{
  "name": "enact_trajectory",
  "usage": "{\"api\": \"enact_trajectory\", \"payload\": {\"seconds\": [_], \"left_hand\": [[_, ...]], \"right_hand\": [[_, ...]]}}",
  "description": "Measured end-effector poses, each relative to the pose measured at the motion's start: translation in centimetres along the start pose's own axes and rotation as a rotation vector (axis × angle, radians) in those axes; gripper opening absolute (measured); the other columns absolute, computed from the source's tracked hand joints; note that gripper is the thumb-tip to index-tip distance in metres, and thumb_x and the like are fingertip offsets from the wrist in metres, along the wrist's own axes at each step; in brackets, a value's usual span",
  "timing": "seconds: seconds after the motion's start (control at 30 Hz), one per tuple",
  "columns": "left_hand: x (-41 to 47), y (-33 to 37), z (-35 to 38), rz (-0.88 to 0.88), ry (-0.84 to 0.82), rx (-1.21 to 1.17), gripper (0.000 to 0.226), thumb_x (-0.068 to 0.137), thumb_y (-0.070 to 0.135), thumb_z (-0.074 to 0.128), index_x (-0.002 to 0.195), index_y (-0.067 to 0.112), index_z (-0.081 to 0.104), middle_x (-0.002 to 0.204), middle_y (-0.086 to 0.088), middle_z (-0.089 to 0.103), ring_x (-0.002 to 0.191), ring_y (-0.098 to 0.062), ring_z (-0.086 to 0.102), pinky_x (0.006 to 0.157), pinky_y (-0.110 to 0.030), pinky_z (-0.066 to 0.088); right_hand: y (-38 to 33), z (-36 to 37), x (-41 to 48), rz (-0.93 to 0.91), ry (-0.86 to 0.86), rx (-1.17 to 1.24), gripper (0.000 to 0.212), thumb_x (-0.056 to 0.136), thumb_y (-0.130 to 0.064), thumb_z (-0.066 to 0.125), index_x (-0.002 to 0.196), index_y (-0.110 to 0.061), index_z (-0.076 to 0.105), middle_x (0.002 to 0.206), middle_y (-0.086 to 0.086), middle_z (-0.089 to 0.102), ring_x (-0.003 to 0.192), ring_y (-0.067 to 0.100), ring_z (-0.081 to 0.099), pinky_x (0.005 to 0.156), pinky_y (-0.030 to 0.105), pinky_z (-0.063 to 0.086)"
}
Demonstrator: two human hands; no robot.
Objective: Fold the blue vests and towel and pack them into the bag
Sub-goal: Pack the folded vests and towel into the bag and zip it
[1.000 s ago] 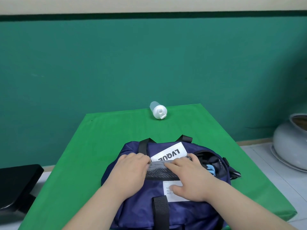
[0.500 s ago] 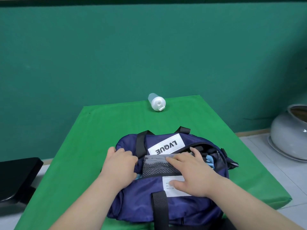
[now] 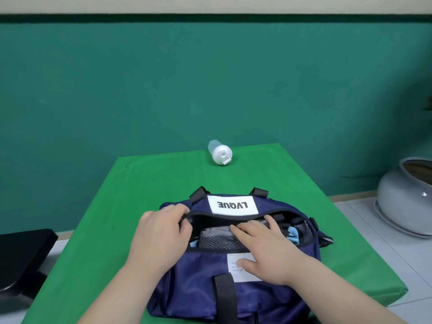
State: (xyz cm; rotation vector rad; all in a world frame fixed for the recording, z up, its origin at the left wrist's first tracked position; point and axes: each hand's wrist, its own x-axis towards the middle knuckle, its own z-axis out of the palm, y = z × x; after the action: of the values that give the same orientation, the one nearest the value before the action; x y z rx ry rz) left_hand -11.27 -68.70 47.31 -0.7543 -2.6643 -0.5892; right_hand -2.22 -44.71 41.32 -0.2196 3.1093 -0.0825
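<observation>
The left hand (image 3: 161, 232) curls its fingers over the far lip of the open bag (image 3: 194, 284) at its left end and grips it. The right hand (image 3: 264, 249) lies flat, its straight fingers pressing the grey towel (image 3: 217, 240) inside the bag, with light blue vest cloth (image 3: 293, 235) tucked in at the bag's right end. The bag rests on a green table (image 3: 149, 183); beyond the bag a bottle (image 3: 221, 155) lies on its side, and right of the bag a grey pot (image 3: 404, 202) stands on the floor.

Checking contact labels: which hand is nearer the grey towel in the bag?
Right. The right hand lies on the grey towel; the left hand grips the bag rim beside it.
</observation>
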Motion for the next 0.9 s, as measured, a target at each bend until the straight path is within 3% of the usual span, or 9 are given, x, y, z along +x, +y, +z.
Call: {"api": "enact_trajectory", "payload": {"seconds": [0.1, 0.2, 0.27, 0.4, 0.53, 0.63, 0.77, 0.9], "left_hand": [[-1.3, -0.9, 0.5, 0.048, -0.056, 0.083, 0.022, 0.087, 0.029, 0.045, 0.093, 0.031, 0.067, 0.082, 0.013, 0.062, 0.078, -0.015, 0.060, 0.082, -0.035, 0.044], [-2.5, -1.8, 0.9, 0.053, -0.083, 0.152, 0.029, 0.080, 0.033, 0.037, 0.079, 0.030, 0.066, 0.072, 0.014, 0.053, 0.071, -0.012, 0.058, 0.076, -0.035, 0.043], [-3.0, -1.9, 0.9, 0.054, -0.084, 0.206, 0.030, 0.077, 0.035, 0.036, 0.071, 0.031, 0.065, 0.069, 0.014, 0.050, 0.067, -0.011, 0.054, 0.073, -0.033, 0.041], [-3.2, -1.1, 0.9, 0.061, -0.076, 0.212, 0.026, 0.071, 0.038, 0.038, 0.071, 0.033, 0.064, 0.071, 0.016, 0.048, 0.069, -0.010, 0.050, 0.076, -0.033, 0.039], [-1.3, 0.4, 1.2, 0.072, -0.086, 0.131, 0.034, 0.075, 0.043, 0.034, 0.084, 0.034, 0.066, 0.082, 0.017, 0.053, 0.080, -0.013, 0.053, 0.077, -0.033, 0.039], [2.1, 1.7, 1.7, 0.092, -0.119, 0.123, 0.041, 0.082, 0.049, 0.028, 0.086, 0.033, 0.065, 0.085, 0.015, 0.054, 0.086, -0.014, 0.053, 0.080, -0.036, 0.043], [8.5, 2.2, 3.2, 0.088, -0.198, 0.136, 0.033, 0.092, 0.050, 0.040, 0.104, 0.032, 0.065, 0.103, 0.012, 0.058, 0.100, -0.015, 0.053, 0.092, -0.037, 0.045], [14.3, 0.9, 6.4, 0.079, -0.273, 0.168, 0.034, 0.093, 0.046, 0.048, 0.120, 0.029, 0.061, 0.116, 0.006, 0.057, 0.111, -0.019, 0.052, 0.096, -0.037, 0.045]], "right_hand": [[0.1, 0.5, -0.8, -0.015, 0.094, 0.031, 0.079, 0.088, -0.067, 0.041, 0.156, -0.028, 0.026, 0.150, -0.007, 0.036, 0.141, 0.016, 0.029, 0.122, 0.049, -0.001], [0.9, 1.1, -1.8, -0.005, 0.219, -0.015, 0.073, 0.082, -0.071, 0.048, 0.142, -0.029, 0.049, 0.135, -0.005, 0.051, 0.128, 0.019, 0.044, 0.119, 0.043, 0.017], [1.6, 1.0, -2.7, -0.008, 0.295, 0.002, 0.063, 0.081, -0.067, 0.054, 0.132, -0.030, 0.059, 0.129, -0.006, 0.056, 0.125, 0.017, 0.046, 0.115, 0.036, 0.026], [2.7, -0.9, -3.4, 0.038, 0.426, 0.157, 0.038, 0.087, -0.052, 0.058, 0.116, -0.030, 0.071, 0.113, -0.015, 0.058, 0.112, 0.011, 0.052, 0.100, 0.037, 0.044], [4.2, -3.5, -0.9, 0.130, 0.488, 0.281, 0.032, 0.089, -0.040, 0.055, 0.112, -0.025, 0.072, 0.106, -0.015, 0.059, 0.105, 0.009, 0.051, 0.096, 0.035, 0.045], [5.7, -5.5, 3.3, 0.181, 0.421, 0.336, 0.030, 0.093, -0.035, 0.059, 0.119, -0.023, 0.069, 0.111, -0.008, 0.062, 0.110, 0.013, 0.052, 0.099, 0.034, 0.044], [8.7, -6.8, 10.8, 0.223, 0.281, 0.338, 0.047, 0.093, -0.042, 0.060, 0.135, -0.023, 0.058, 0.129, 0.000, 0.059, 0.123, 0.018, 0.052, 0.106, 0.036, 0.042], [11.4, -5.9, 19.2, 0.260, 0.209, 0.319, 0.060, 0.090, -0.046, 0.062, 0.143, -0.024, 0.047, 0.134, 0.004, 0.051, 0.125, 0.024, 0.050, 0.104, 0.041, 0.044]]}}
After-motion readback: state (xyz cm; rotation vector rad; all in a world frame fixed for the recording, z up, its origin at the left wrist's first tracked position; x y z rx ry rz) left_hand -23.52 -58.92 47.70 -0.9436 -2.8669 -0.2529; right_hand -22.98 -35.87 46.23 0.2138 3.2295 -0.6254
